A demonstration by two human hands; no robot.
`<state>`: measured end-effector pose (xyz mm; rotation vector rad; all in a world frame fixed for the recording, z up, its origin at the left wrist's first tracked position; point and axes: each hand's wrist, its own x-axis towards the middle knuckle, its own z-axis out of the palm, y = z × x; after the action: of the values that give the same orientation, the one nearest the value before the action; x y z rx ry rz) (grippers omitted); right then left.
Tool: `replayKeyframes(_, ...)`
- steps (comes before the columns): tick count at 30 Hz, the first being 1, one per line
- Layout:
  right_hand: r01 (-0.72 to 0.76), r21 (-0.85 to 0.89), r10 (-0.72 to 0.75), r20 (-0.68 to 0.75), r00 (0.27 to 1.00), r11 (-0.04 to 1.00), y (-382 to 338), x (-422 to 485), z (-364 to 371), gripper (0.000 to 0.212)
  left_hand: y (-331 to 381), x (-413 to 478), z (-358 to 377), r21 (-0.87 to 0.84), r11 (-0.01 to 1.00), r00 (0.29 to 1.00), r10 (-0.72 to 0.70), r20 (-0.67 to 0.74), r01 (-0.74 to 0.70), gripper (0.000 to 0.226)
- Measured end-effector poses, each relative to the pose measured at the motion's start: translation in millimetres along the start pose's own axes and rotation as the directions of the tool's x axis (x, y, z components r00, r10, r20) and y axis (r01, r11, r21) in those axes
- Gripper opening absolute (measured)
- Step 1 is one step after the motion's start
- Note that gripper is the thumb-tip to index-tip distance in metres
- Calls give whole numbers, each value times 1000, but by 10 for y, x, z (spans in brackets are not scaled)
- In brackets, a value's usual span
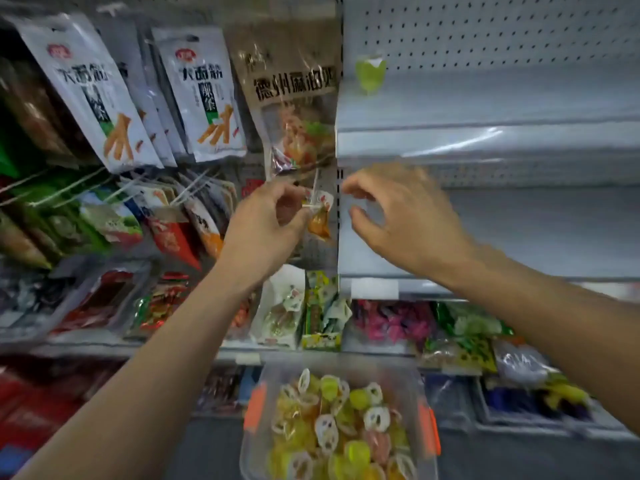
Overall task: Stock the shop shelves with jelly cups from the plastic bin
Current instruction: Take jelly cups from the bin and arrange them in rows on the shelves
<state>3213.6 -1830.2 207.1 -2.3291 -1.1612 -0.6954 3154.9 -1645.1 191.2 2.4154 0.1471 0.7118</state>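
A clear plastic bin (254, 455) with orange latches sits low in the middle, full of yellow, green and orange jelly cups (337, 424). My left hand (266, 223) is raised in front of the shelf upright and pinches an orange jelly cup (320, 216) by its lid. Just to its right, my right hand (401, 216) hovers before the bare grey middle shelf (519, 233) with loosely curled fingers and holds nothing. One green jelly cup (370, 76) stands alone at the left end of the upper shelf (485, 109).
Hanging snack packets (204, 98) fill the pegboard on the left. Below the middle shelf lies a row of packaged snacks (391, 323) and lower bins (530, 403). A vertical shelf post (338, 188) divides the two sections.
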Motion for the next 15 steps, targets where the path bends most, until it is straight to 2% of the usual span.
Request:
replayKeyframes(3,-51,57,39,190,981,997,-134,-408,450,18,-409,-407,263,-28,988,972,-142,188,150,12)
replayKeyframes(6,-125,89,79,401,913,988,-115,-765,983,18,-872,-776,596,-72,932,886,-310,346,355,12)
replayKeyframes(10,-319,122,165,656,737,940,20,-1304,1730,22,-1455,-1325,1064,-59,809,717,-482,503,585,8)
replayKeyframes(13,-399,72,192,791,581,914,116,-1768,2223,24,-1840,-1756,1438,56,745,582,-563,587,665,20)
replayKeyframes(15,-415,42,189,846,498,909,171,-2042,2500,24,-2017,-1975,1648,122,695,495,-613,615,709,21)
